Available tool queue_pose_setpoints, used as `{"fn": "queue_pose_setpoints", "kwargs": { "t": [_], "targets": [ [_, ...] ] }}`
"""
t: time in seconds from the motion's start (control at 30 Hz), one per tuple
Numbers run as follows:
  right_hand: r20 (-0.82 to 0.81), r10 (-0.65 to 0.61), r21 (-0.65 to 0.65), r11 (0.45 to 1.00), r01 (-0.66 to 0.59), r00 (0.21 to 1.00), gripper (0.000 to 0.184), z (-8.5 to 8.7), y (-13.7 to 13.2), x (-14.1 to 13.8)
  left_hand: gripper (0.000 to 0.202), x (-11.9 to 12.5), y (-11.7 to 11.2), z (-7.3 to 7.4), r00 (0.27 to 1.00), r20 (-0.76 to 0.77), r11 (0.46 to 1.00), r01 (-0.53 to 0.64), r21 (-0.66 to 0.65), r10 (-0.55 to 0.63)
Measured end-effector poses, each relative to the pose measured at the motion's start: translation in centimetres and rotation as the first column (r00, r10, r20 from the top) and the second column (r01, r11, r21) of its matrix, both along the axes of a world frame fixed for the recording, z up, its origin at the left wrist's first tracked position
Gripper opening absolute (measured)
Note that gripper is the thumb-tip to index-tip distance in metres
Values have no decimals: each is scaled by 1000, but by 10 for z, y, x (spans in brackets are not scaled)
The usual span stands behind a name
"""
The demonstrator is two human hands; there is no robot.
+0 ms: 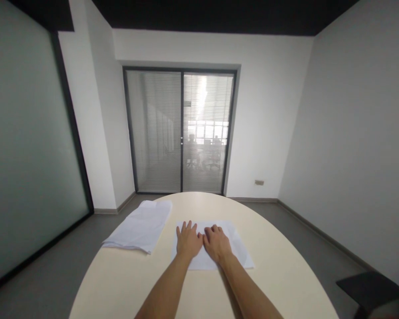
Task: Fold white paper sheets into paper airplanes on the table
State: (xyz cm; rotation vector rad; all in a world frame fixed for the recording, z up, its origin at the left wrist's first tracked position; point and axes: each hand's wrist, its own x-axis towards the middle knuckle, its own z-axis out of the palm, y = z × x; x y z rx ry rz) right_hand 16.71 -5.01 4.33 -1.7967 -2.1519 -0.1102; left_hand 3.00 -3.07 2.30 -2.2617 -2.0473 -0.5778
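A white cloth [237,248], roughly rectangular, lies spread on the round table in front of me. My left hand [189,241] rests palm down on its left half, fingers spread apart. On the right half, my right hand [217,243] also lies palm down, its fingers somewhat bent and closer together. The two thumbs almost meet near the middle of the cloth. Both hands cover part of it, and the undersides of the fingers are hidden. To the left, a stack of folded white cloths [141,226] lies apart from my hands.
The pale round table [269,274] curves away on both sides. A dark chair [372,288] stands at the lower right, beyond the table edge. Glass doors with blinds [154,133] close off the far wall, and a frosted glass panel [29,146] is on the left.
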Motion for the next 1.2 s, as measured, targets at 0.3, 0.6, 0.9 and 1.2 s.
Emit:
{"fn": "queue_pose_setpoints", "kwargs": {
  "t": [0.3,0.6,0.9,1.2],
  "targets": [
    [-25,-73,-220,973,66,997,74,-13,2,8,48,-2,2,-4,999,32,1000,5,29,-6],
    [14,-201,-260,945,198,980,81,-16,15,34,48,-2,3,-6,994,81,997,72,34,-75],
    [17,-190,-219,957,189,982,79,-21,14,37,31,-7,-7,9,952,160,965,260,41,-263],
    [-2,-168,-200,966,164,986,73,-19,16,40,56,-8,-17,-4,987,-9,982,157,-102,-158]
  ]
}}
